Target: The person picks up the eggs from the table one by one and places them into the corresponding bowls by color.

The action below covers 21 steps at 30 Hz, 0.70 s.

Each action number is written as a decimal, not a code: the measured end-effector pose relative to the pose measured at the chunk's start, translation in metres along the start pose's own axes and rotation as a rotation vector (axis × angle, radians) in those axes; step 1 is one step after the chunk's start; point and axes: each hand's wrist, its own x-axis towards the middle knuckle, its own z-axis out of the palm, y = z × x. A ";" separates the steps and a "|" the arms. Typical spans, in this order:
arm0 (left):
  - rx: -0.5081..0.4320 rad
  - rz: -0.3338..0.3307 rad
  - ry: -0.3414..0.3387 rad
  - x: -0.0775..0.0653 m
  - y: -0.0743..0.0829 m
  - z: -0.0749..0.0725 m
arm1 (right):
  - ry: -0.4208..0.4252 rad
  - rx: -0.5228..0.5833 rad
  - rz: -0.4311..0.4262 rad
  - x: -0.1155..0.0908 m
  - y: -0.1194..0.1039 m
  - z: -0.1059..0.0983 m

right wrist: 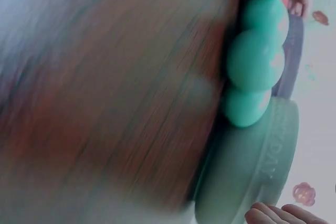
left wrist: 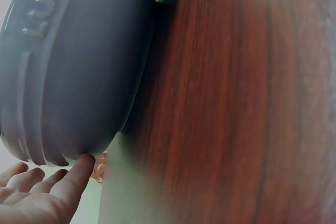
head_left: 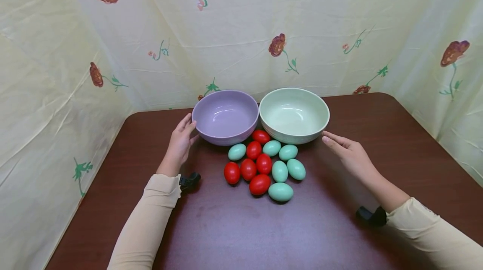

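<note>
A purple bowl and a pale green bowl stand side by side at the table's back edge. My left hand is at the purple bowl's left side, fingertips right at its wall, fingers loosely extended; in the left wrist view the fingers meet the bowl's ribbed side. My right hand reaches to the green bowl's right side, fingers mostly straight, tips at its wall. In front of the bowls lie several red eggs and several mint-green eggs in a loose cluster.
The dark brown table has rounded back corners. Behind it and at the sides hangs a cream curtain with a flower print, close behind the bowls. A black strap sits on the left wrist, another strap on the right.
</note>
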 end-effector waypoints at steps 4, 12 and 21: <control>-0.019 0.002 -0.003 -0.001 -0.002 0.001 | -0.024 0.154 -0.015 -0.002 0.000 0.005; -0.031 0.005 0.003 -0.002 -0.003 0.002 | -0.065 0.443 -0.080 -0.001 0.002 0.014; -0.059 0.022 0.011 -0.003 -0.006 0.003 | -0.079 0.545 -0.072 -0.001 0.004 0.020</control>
